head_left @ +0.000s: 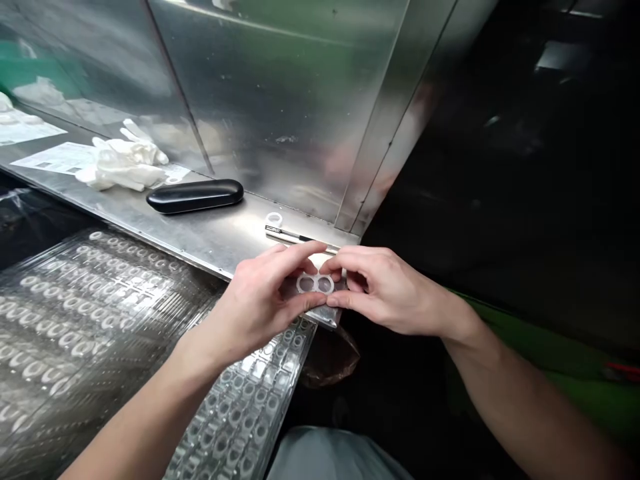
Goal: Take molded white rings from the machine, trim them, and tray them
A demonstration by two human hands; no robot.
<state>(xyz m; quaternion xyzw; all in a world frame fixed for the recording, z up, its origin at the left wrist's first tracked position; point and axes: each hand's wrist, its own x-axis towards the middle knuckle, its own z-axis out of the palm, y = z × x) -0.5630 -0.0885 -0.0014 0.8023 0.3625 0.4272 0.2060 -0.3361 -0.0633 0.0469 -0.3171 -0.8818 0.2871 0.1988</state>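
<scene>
Head view: two pale rings (316,283) sit side by side, touching, at the metal ledge's (215,233) right end. Left hand (257,300) grips the pair from the left, thumb against fingers; right hand (385,290) likewise from the right. Pen (287,235) just beyond, loose ring (269,220) beside it, black case (195,196) farther left.

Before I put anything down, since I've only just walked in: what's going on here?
A person is holding two pale rings side by side, with the fingers and thumb of the left hand and right hand pinching them from either side. On the metal ledge beyond are a loose ring, a slim pen-like item, a black case and crumpled white gloves. Clear trays with rows of similar rings sit below the ledge.
</scene>
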